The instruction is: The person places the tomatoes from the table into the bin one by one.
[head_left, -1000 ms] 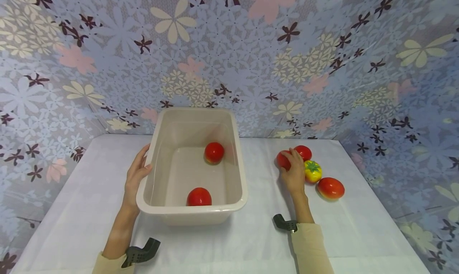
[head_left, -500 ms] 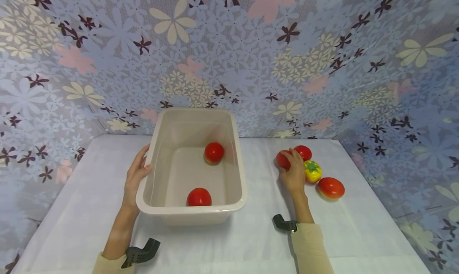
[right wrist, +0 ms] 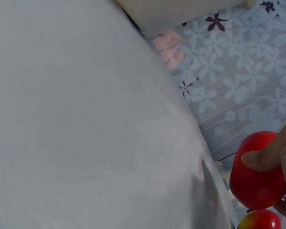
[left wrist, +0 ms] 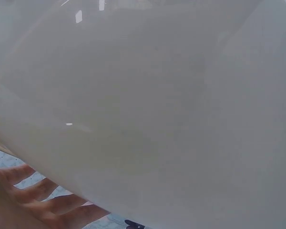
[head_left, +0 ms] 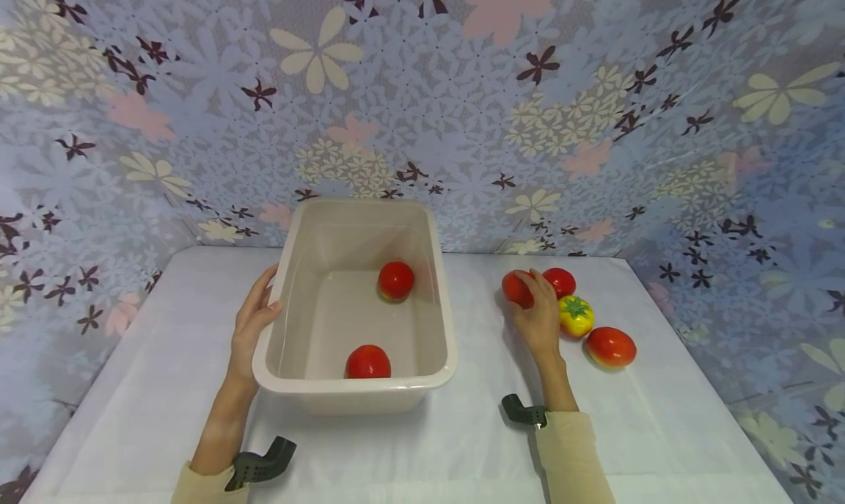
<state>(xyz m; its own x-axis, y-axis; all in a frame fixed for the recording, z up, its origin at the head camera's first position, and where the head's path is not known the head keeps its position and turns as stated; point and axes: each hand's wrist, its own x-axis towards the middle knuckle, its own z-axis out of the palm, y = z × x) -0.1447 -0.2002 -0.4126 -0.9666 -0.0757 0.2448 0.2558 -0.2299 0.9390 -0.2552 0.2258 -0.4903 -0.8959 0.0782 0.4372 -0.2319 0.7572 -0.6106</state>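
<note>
A beige plastic bin (head_left: 356, 386) stands left of centre, with two red tomatoes, one (head_left: 396, 281) at the back right and another (head_left: 368, 362) near the front. My left hand (head_left: 254, 320) holds the bin's left side, thumb over the rim and fingers (left wrist: 62, 202) spread along the outer wall. My right hand (head_left: 540, 317) grips a red tomato (right wrist: 257, 171), its thumb pressed on the glossy skin. Close beside that hand lie another red tomato (head_left: 560, 282), a yellow tomato-like fruit (head_left: 576, 316) with a green star-shaped top, and an oblong red-orange fruit (head_left: 610, 347).
A white cloth (head_left: 475, 438) covers the table. Patterned floral sheets (head_left: 455, 108) rise behind it and at both sides. The bin stands between the two arms, its high right wall (head_left: 444, 306) facing the loose fruit.
My right hand and the tomato in it have shifted slightly left, away from the other fruit. The left hand and bin have stayed put.
</note>
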